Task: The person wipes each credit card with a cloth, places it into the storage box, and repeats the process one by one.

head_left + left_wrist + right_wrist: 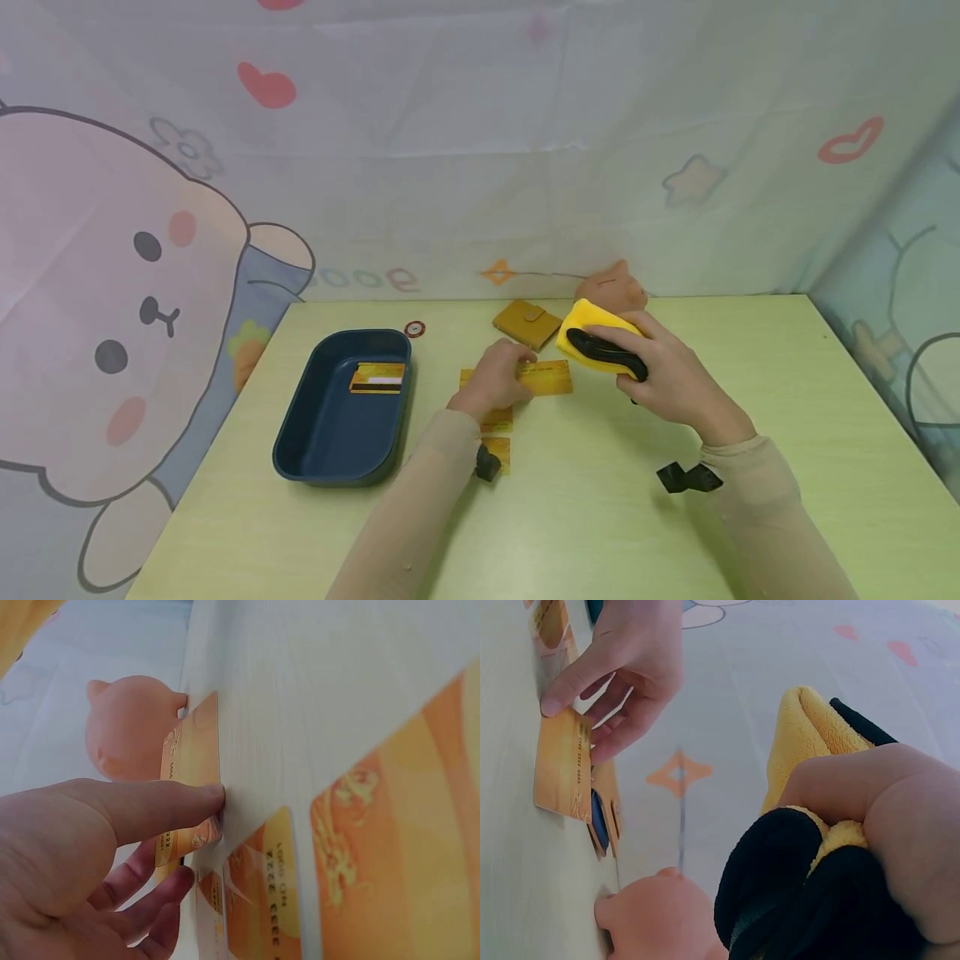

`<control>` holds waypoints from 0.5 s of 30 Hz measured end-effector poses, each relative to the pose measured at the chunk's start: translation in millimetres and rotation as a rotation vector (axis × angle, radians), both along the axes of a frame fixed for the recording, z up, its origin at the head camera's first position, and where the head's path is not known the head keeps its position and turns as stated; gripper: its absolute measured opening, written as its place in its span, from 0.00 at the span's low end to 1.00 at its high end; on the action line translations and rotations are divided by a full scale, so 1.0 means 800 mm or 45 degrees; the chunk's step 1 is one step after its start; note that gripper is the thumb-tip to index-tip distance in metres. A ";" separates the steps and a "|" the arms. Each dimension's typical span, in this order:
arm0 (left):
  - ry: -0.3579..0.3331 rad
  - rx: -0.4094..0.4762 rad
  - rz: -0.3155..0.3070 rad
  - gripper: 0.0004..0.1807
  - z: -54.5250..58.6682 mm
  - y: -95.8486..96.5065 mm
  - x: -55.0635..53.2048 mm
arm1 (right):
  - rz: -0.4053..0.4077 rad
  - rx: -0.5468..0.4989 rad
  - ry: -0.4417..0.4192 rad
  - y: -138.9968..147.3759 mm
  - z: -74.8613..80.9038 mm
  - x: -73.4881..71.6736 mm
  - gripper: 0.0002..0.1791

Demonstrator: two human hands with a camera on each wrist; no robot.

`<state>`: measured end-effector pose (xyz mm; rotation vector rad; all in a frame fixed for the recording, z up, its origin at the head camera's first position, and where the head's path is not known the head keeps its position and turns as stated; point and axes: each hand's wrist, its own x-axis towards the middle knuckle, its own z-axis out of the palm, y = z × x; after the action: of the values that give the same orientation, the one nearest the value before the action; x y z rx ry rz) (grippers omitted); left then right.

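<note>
So the container here is a dark blue, rounded-rectangular bin (341, 442) sitting toward the left side of the pale yellow-green tabletop (787, 400). Inside, up near its far right corner, there's a shiny gold rectangular card (378, 373) with a black stripe and a white strip facing up. Could be more than one stacked in there, can't tell.

To the right of the bin, the left hand (495, 377) is pinching another gold card (551, 377), thumb on one side and fingers on the other. More loose gold cards (497, 421) lie on the tabletop under and just beside that hand and wrist.

The right hand (667, 367) is wrapped around a fuzzy yellow cloth (583, 317) along with a curved black piece (606, 352), both held up above the tabletop.

Behind the hands there's a mustard-yellow wallet (527, 323) with a snap tab and something dark blue showing in it, next to a pink pig-shaped figure (613, 287). A small red-and-white round chip (415, 329) lies just beside the bin's far right corner.
</note>
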<state>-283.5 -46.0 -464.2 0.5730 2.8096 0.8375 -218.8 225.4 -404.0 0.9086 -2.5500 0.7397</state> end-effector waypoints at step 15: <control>-0.014 0.058 -0.015 0.31 0.001 0.002 0.003 | 0.001 -0.008 0.005 0.001 0.001 0.001 0.42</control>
<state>-280.7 -44.0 -463.6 0.5887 2.7810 0.9023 -217.8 226.2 -403.0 0.9077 -2.5426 0.7450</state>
